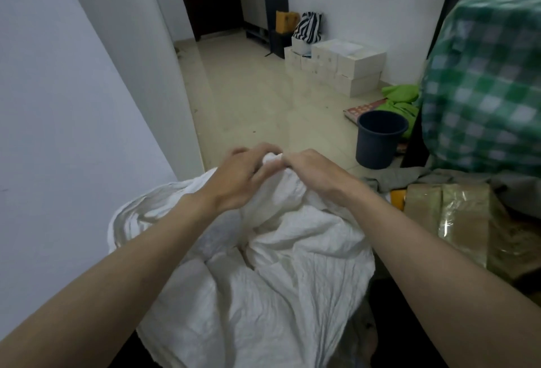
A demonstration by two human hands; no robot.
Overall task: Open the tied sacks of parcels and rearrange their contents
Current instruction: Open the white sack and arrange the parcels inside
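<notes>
- Left hand (240,180): grip clamped on the gathered neck of the white sack (263,265).
- Right hand (316,176): grip pinching the same neck.
- Bucket (379,140): on the floor, right.

The sack (263,265) is plain white, crinkled. The bucket (379,140) is dark blue-grey. The cloth (483,80) at right is green-and-white check; the bag (308,28) by the far wall is black-and-white striped. The boxes (336,66) are white, the floor (263,98) pale beige.
</notes>
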